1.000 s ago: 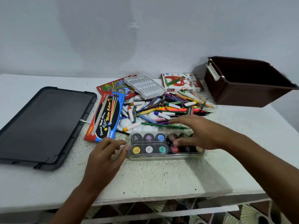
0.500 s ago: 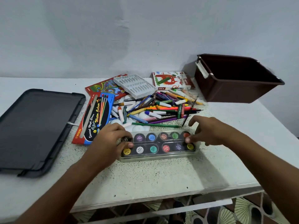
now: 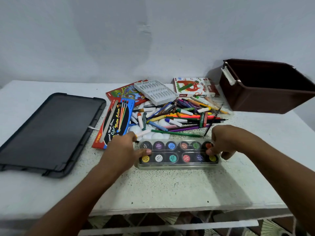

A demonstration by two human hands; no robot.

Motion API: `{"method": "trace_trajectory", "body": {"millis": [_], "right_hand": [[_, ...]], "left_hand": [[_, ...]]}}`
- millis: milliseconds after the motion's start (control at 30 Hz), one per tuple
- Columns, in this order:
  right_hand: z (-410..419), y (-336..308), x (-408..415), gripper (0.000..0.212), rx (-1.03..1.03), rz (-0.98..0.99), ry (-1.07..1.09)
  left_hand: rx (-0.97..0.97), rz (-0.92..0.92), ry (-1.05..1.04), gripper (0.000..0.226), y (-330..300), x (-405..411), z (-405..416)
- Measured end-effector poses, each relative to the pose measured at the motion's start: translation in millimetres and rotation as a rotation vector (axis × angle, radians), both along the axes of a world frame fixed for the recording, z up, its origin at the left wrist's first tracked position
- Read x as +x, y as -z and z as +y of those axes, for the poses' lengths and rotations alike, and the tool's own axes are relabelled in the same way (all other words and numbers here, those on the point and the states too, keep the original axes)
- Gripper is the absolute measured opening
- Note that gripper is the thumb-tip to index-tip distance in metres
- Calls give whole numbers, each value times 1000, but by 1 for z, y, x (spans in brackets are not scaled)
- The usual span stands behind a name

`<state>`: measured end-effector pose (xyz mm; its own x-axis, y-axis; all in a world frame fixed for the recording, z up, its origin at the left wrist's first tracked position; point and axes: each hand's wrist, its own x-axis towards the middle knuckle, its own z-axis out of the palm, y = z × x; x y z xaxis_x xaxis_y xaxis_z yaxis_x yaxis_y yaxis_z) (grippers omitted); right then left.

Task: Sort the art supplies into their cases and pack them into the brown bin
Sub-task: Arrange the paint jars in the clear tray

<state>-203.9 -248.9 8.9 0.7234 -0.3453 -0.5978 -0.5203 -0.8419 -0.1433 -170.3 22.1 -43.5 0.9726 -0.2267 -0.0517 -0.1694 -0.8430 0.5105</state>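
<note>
A clear case of poster paint pots [image 3: 178, 153] lies on the white table in front of me. My left hand [image 3: 125, 149] grips its left end, thumb on the lid. My right hand [image 3: 223, 142] grips its right end, thumb on top near the orange pot. Behind the case lies a loose heap of pens, pastels and pencils [image 3: 177, 117]. The open brown bin [image 3: 267, 87] stands at the back right, tilted.
A black lid [image 3: 47, 132] lies flat at the left. A blue and red water colour box [image 3: 114, 123], a red box [image 3: 126, 92], a grey plastic insert tray [image 3: 156, 91] and an oil pastels box [image 3: 192, 87] lie around the heap. The table's front edge [image 3: 170, 210] is near.
My left hand moved onto the left end of the paint case and took hold. My right hand slid from over the pots to the right end and gripped it.
</note>
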Motion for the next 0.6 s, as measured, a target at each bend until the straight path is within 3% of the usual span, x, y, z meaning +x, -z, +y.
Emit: {"method": "trace_trajectory", "body": {"millis": [200, 333, 467, 533, 600], "right_hand": [[2, 3, 0, 34, -6, -25, -20], [5, 2, 1, 31, -27, -44, -58], [13, 0, 1, 30, -55, -15, -127], [17, -6, 1, 44, -206, -1, -296], [19, -8, 1, 72, -305, -28, -463]], "left_hand": [[99, -159, 107, 38, -11, -14, -17], [342, -257, 261, 19, -12, -24, -30], [555, -209, 307, 41, -26, -13, -37], [578, -62, 298, 73, -35, -2, -33], [652, -12, 410, 102, -38, 8, -31]]}}
